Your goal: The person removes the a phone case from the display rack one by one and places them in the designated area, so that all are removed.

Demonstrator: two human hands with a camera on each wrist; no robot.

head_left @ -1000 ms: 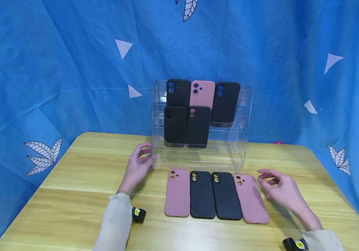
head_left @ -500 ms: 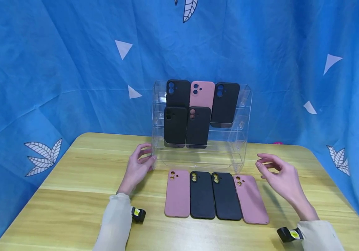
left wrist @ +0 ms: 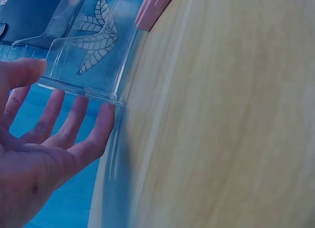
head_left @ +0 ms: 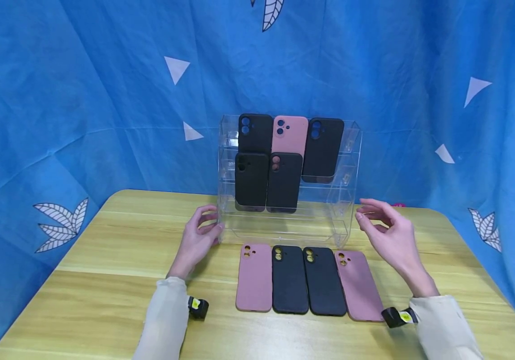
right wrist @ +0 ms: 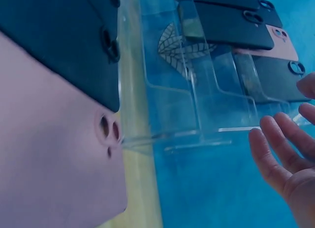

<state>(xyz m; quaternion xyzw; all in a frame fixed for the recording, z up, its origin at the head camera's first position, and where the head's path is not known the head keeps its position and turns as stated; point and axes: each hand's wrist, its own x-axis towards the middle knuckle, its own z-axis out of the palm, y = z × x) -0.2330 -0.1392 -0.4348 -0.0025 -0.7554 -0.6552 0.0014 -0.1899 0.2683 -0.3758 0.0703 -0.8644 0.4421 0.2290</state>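
Note:
A clear acrylic display stand (head_left: pixel 284 225) stands on the table. Two black phone cases (head_left: pixel 251 180) lean in a middle tier; behind them a pink phone case (head_left: pixel 290 134) sits between two more black ones on the top tier. My left hand (head_left: pixel 198 240) is at the stand's left side, and its loosely spread fingertips touch the side edge in the left wrist view. My right hand (head_left: pixel 390 237) hovers beside the stand's right side, fingers loosely bent, holding nothing. In the right wrist view its fingertips (right wrist: pixel 268 124) overlap the stand's edge.
In front of the stand, a row of phone cases lies flat: a left pink case (head_left: pixel 254 277), two black cases (head_left: pixel 290 280), and a right pink case (head_left: pixel 359 286). The wooden table (head_left: pixel 104 280) ends at a blue patterned curtain (head_left: pixel 127 100) behind.
My right hand has risen from beside the right pink case and moved forward and left to the stand's right side. The left hand and the phone cases stay put.

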